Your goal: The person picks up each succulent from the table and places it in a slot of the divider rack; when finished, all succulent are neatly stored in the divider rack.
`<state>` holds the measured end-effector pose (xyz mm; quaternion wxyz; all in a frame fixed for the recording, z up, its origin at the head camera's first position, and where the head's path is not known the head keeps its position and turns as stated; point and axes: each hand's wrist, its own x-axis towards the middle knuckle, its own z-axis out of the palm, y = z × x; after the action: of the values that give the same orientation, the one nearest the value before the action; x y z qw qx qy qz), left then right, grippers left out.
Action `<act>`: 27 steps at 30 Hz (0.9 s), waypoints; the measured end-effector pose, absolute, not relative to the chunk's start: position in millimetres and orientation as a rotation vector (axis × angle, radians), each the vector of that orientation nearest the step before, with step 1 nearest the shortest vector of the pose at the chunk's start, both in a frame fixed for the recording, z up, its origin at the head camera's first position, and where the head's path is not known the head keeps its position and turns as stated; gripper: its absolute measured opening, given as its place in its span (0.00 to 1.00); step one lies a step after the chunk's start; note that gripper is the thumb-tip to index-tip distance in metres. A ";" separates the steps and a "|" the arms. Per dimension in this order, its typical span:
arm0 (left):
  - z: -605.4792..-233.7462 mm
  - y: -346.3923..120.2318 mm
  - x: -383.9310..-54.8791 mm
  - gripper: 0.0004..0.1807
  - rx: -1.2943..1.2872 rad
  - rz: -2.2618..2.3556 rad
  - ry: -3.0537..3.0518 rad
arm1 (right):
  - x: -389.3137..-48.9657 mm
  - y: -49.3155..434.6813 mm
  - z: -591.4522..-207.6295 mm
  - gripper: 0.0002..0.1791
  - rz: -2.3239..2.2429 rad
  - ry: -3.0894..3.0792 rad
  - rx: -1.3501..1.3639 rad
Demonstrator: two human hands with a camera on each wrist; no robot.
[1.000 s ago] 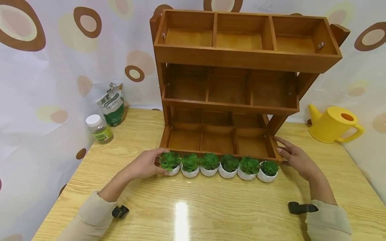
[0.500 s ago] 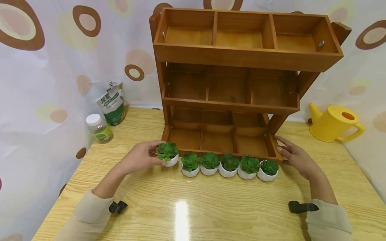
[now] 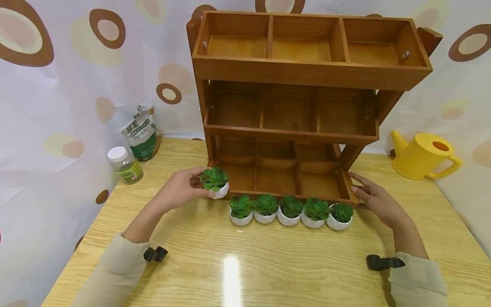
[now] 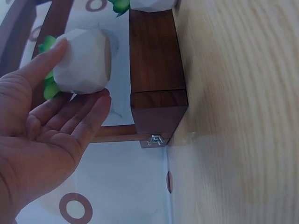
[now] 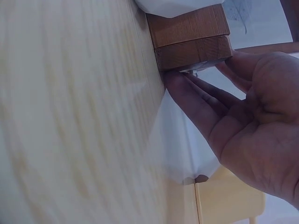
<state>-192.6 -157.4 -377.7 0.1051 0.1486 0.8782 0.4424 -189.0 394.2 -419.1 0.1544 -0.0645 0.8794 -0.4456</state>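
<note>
My left hand (image 3: pixel 180 187) grips a small potted succulent (image 3: pixel 215 181) at the left front corner of the lowest shelf tier. In the left wrist view its white faceted pot (image 4: pixel 86 60) is between thumb and fingers, raised off the table, tilted in that view. My right hand (image 3: pixel 377 204) touches the right front corner of the brown wooden plant shelf (image 3: pixel 312 72); in the right wrist view the fingers (image 5: pixel 196 100) lie straight against the shelf end (image 5: pixel 194 51). Several more potted succulents (image 3: pixel 290 209) stand in a row along the shelf's front edge.
A yellow watering can (image 3: pixel 422 155) stands right of the shelf. On the left are a white-capped jar (image 3: pixel 125 165) and a green-and-white pouch (image 3: pixel 142 135). Wooden dividers split each tier into compartments. Patterned cloth hangs behind the table (image 3: pixel 192 256).
My left hand has lifted the leftmost potted succulent out of the row, up and toward the lowest tier's left corner. The right hand stays at the shelf's right corner.
</note>
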 end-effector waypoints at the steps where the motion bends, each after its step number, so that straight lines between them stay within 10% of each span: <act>1: -376.4 -155.6 -194.6 0.39 0.431 1.298 2.589 | -188.9 394.8 -419.2 0.35 -1.278 2.520 -0.185; 27: -381.1 -121.2 -230.3 0.39 0.423 1.312 2.635 | -187.3 396.7 -418.1 0.35 -1.336 2.488 -0.191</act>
<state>-230.3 -121.2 -381.1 0.0838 0.1416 0.8830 0.4397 -187.3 396.7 -418.1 0.1550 -0.0667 0.8684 -0.4662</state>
